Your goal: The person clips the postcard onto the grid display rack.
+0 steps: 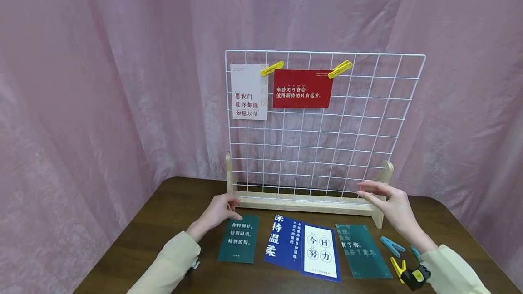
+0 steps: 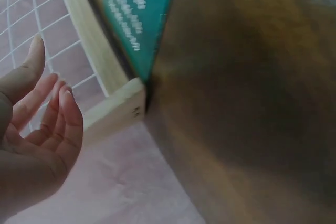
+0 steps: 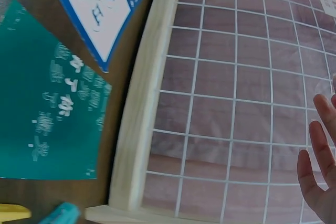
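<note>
A white wire grid rack in a wooden base (image 1: 302, 203) stands on the table. My left hand (image 1: 216, 212) is by the base's left foot, its fingers loosely bent and holding nothing; the left wrist view shows its palm beside the grid. Near the right foot is my right hand (image 1: 390, 203), fingers extended and without anything in them. High on the grid hang a white card (image 1: 249, 83) and a red card (image 1: 302, 78). One yellow clothespin (image 1: 272, 68) overlaps the white card's top right; another yellow clothespin (image 1: 340, 69) sits at the red card's top right corner.
In front of the rack lie a green card (image 1: 237, 251), a blue card (image 1: 282, 257), a blue-edged white card (image 1: 320, 264) and another green card (image 1: 369, 264). A blue clothespin (image 1: 392, 245) and a yellow clothespin (image 1: 397, 267) lie to the right. A pink curtain (image 1: 122, 80) hangs behind.
</note>
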